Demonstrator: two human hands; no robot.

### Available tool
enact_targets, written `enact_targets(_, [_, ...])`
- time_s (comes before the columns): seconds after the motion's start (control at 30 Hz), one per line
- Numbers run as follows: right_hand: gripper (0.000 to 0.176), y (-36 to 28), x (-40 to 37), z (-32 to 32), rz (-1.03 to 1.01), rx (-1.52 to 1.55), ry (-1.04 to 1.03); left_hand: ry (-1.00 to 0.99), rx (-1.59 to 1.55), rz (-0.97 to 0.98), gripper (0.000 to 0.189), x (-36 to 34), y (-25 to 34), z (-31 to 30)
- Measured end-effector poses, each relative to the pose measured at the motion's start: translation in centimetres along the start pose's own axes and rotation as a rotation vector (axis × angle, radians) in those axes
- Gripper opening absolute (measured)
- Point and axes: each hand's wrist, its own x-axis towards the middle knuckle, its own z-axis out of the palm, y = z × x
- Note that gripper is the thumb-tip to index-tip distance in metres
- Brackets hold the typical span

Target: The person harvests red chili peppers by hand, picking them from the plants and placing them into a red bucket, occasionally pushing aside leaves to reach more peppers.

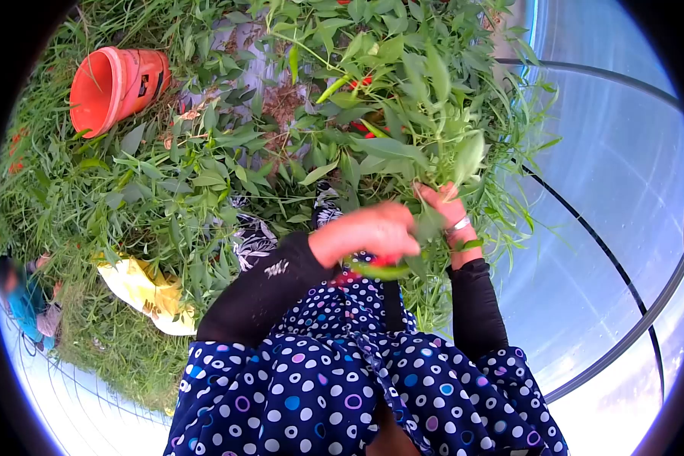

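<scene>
My left hand, blurred by motion, is curled closed over the front of my polka-dot garment. Blurred red and green chili peppers stick out below its fingers and appear to be held in it. To the right, my right hand is closed around a leafy branch of a pepper plant and holds it upright. That wrist wears a silver bracelet or watch. More red chili peppers and a long green chili pepper hang among the leaves above my hands.
An orange bucket lies tipped among plants at the upper left. A yellow bag is on the left, and another person is farther left. Plastic sheeting with dark hoops rises at the right. Dense foliage surrounds my legs.
</scene>
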Motion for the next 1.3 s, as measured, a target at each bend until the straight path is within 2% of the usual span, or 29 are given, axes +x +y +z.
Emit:
enact_targets(0.03, [0.023, 0.6, -0.1, -0.4, 0.003, 0.003, -0.001, -0.166, -0.175, 0.063, 0.025, -0.6, -0.2, 1.3])
enact_targets(0.07, [0.023, 1.4, 0.0, -0.7, 0.148, 0.164, 0.016, -0.127, -0.246, 0.031, 0.027, -1.0, 0.0, 2.5])
enact_targets(0.1, [0.024, 1.9, 0.1, -1.0, 0.292, 0.325, 0.034, -0.078, -0.274, 0.087, 0.028, -1.7, 0.1, 2.4])
enact_targets(0.17, [0.023, 1.7, -0.1, -2.1, 0.270, 0.379, 0.020, 0.219, -0.400, 0.141, 0.026, -1.8, -2.3, 1.5])
enact_targets(0.23, [0.026, 2.0, -0.5, -2.7, 0.251, 0.563, 0.004, 0.441, -0.909, 0.304, 0.021, -0.8, -6.1, -1.3])
enact_targets(0.3, [0.027, 1.9, -0.7, -2.5, 0.293, 0.537, 0.019, 0.637, -1.156, 0.132, 0.013, -0.7, -7.1, -4.7])
enact_targets(0.37, [0.027, 1.8, -0.9, -1.8, 0.288, 0.673, 0.064, 0.713, -1.083, 0.297, 0.010, 2.1, -8.6, -7.3])
enact_targets(0.4, [0.028, 1.8, -1.0, -1.6, 0.302, 0.661, 0.085, 0.710, -1.084, 0.296, 0.010, 3.4, -8.6, -8.4])
enact_targets(0.47, [0.029, 2.0, -1.4, -1.2, 0.325, 0.639, 0.079, 0.963, -0.630, 0.159, 0.011, 6.1, -7.9, -9.7])
enact_targets(0.5, [0.029, 2.1, -1.4, -1.1, 0.345, 0.621, 0.066, 0.960, -0.630, 0.161, 0.011, 7.4, -7.8, -10.0])
enact_targets(0.57, [0.031, 2.8, -1.3, -0.9, 0.356, 0.579, 0.024, 1.211, 0.276, 0.358, 0.019, 9.4, -7.5, -10.1])
enact_targets(0.63, [0.032, 1.9, -1.3, 0.1, 0.345, 0.667, 0.001, 0.970, 0.539, 0.233, 0.021, 10.2, -6.3, -9.5])
enact_targets(0.67, [0.030, 0.5, -1.4, -0.2, 0.374, 0.538, -0.023, 0.947, 0.478, 0.215, 0.019, 11.0, -6.5, -8.7])
enact_targets(0.77, [0.030, 1.4, -1.5, 1.1, 0.335, 0.557, 0.036, 1.032, 0.348, 0.294, 0.019, 13.4, -8.9, -6.7])
enact_targets(0.8, [0.029, 0.5, -1.7, 1.0, 0.343, 0.516, 0.007, 1.037, 0.571, 0.283, 0.020, 14.0, -9.2, -6.8])
enact_targets(0.83, [0.029, 1.1, -1.8, 1.0, 0.344, 0.519, 0.007, 1.034, 0.573, 0.282, 0.020, 14.3, -9.6, -6.8])
enact_targets(0.9, [0.028, 1.9, -1.8, 0.9, 0.265, 0.428, -0.033, 0.956, 0.636, 0.269, 0.034, 14.2, -10.4, -6.9])
enact_targets(0.97, [0.025, 1.4, -2.1, 1.1, 0.298, 0.460, 0.007, 0.959, 0.623, 0.319, 0.034, 13.7, -10.7, -6.8])
enact_targets(1.03, [0.024, 0.5, -1.8, 1.0, 0.308, 0.559, -0.027, 1.014, 0.716, 0.494, 0.015, 13.7, -10.7, -6.5])
enact_targets(1.07, [0.025, -0.1, -2.0, 1.0, 0.331, 0.546, 0.003, 0.879, 0.835, 0.463, 0.011, 13.3, -11.0, -6.5])
enact_targets(1.17, [0.027, 1.4, -1.8, 1.4, 0.375, 0.571, 0.024, 0.910, 0.829, 0.357, 0.008, 11.7, -9.6, -5.0])
enact_targets(1.2, [0.027, 0.8, -1.8, 1.3, 0.366, 0.568, 0.014, 0.888, 0.632, 0.511, 0.008, 10.0, -9.1, -5.0])
enact_targets(1.23, [0.027, 0.8, -1.9, 1.2, 0.366, 0.570, 0.009, 0.890, 0.632, 0.506, 0.008, 9.1, -8.5, -4.7])
enact_targets(1.3, [0.027, 0.6, -2.0, 1.0, 0.368, 0.513, -0.048, 0.967, 0.097, 0.759, 0.009, 7.5, -7.4, -3.9])
